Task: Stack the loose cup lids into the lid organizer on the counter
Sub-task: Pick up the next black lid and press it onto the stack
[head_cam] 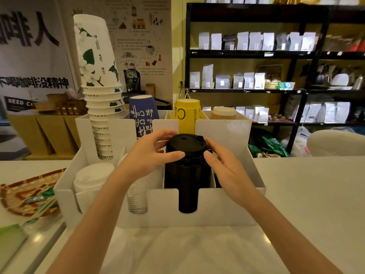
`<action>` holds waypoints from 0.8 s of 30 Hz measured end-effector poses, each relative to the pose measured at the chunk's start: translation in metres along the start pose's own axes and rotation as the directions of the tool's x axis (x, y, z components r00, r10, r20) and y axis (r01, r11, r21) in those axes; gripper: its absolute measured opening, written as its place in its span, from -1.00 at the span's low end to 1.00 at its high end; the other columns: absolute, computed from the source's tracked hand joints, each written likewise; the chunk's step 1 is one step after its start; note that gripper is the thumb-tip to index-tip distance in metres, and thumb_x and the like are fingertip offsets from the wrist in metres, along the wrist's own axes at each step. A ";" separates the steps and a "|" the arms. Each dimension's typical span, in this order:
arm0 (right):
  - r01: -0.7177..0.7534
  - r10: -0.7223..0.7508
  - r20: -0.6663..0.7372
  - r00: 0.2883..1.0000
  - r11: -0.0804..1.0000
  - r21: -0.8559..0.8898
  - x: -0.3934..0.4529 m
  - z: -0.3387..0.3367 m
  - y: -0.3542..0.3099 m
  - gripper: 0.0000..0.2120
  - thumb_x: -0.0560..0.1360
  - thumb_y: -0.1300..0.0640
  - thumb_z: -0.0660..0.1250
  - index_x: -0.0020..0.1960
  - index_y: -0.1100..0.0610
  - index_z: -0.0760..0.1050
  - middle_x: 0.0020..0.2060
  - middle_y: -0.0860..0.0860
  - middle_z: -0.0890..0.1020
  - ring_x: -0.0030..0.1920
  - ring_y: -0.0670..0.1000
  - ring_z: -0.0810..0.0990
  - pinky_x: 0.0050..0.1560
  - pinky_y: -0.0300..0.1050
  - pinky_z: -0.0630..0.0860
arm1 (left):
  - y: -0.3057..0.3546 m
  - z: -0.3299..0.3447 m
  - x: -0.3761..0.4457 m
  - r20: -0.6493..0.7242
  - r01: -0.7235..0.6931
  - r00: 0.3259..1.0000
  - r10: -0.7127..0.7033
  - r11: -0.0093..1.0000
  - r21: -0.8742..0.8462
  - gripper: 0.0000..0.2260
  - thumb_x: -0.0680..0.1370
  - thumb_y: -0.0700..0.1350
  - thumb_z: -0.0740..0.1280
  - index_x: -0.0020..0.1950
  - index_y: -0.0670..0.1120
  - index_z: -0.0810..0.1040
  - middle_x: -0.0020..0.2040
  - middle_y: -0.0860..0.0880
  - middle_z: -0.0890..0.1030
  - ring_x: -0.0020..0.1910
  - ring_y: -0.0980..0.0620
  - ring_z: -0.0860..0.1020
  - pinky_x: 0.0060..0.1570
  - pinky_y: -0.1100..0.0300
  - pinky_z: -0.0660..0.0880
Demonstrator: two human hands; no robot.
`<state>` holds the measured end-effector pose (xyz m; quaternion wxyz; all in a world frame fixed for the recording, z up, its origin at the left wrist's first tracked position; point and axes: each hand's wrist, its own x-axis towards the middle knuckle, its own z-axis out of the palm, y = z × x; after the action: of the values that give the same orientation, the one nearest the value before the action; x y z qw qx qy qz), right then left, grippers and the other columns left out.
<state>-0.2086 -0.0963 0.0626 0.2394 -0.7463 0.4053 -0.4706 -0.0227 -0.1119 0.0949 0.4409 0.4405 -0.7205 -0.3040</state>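
A white lid organizer (221, 206) stands on the counter in front of me. Its third front slot holds a tall stack of black lids (186, 180). The top black lid (186, 144) rises above the slot walls. My left hand (152, 153) grips that top lid from the left, thumb in front and fingers behind. My right hand (223, 165) touches the stack's right side with thumb and fingertips. A stack of white lids (89, 184) fills the leftmost slot, and clear lids (137, 196) sit in the slot beside it.
Behind the lids, the organizer's back slots hold a tall stack of white-and-green paper cups (98, 80), blue cups (143, 113), yellow cups (187, 115) and a tan-lidded cup (223, 113). A patterned tray (23, 194) lies at the left. Black shelves (276, 56) with bags stand behind.
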 end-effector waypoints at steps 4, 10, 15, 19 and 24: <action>0.008 -0.014 -0.036 0.999 0.988 -0.153 -0.003 0.003 0.001 -0.58 0.55 -0.05 0.06 0.39 -0.03 0.19 0.20 -0.16 0.39 0.24 -0.17 0.28 0.25 -0.21 0.21 | 0.001 -0.002 0.000 0.036 0.011 0.999 -0.009 0.999 -0.040 -0.53 0.37 -0.22 0.41 0.24 -0.03 0.41 0.15 0.04 0.52 0.09 0.22 0.49 -0.09 0.55 0.43; -0.007 -0.004 -0.076 0.997 0.990 -0.142 -0.003 -0.004 -0.004 -0.63 0.55 0.03 0.07 0.35 0.01 0.28 0.25 -0.04 0.44 0.20 -0.17 0.31 0.19 -0.26 0.21 | 0.000 0.000 -0.001 0.066 0.020 0.998 -0.025 0.996 0.082 -0.51 0.33 -0.14 0.46 0.23 0.01 0.42 0.19 0.04 0.53 0.25 0.03 0.44 0.31 -0.01 0.36; -0.007 -0.007 -0.086 0.996 0.987 -0.161 -0.003 -0.005 -0.001 -0.65 0.55 0.03 0.09 0.31 0.02 0.32 0.17 -0.09 0.45 0.20 -0.14 0.36 0.19 -0.25 0.24 | 0.000 0.005 0.001 0.024 0.004 1.000 -0.008 0.987 0.162 -0.46 0.33 -0.10 0.45 0.28 0.03 0.38 0.26 0.02 0.49 0.29 0.02 0.40 0.31 0.03 0.34; 0.030 -0.075 -0.152 0.985 0.960 -0.279 -0.004 0.001 0.006 -0.65 0.54 -0.01 0.11 0.28 0.05 0.36 0.12 -0.06 0.49 0.19 -0.09 0.39 0.13 -0.25 0.27 | -0.003 0.005 0.000 0.053 0.014 0.998 -0.021 0.990 0.141 -0.47 0.35 -0.11 0.44 0.28 0.06 0.37 0.28 0.02 0.47 0.31 0.01 0.38 0.31 -0.01 0.35; 0.092 -0.160 -0.138 0.977 0.910 -0.405 -0.009 0.009 0.007 -0.54 0.47 -0.03 0.10 0.32 0.11 0.31 0.14 0.03 0.50 0.13 -0.17 0.33 0.11 -0.28 0.27 | -0.006 0.005 0.000 0.071 0.013 0.997 -0.022 0.992 0.125 -0.49 0.37 -0.09 0.43 0.28 0.06 0.37 0.27 0.01 0.47 0.30 0.03 0.38 0.33 -0.06 0.34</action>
<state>-0.2052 -0.0926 0.0491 0.0174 -0.7614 0.4618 -0.4546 -0.0255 -0.1145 0.0879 0.3836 0.4622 -0.7495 -0.2782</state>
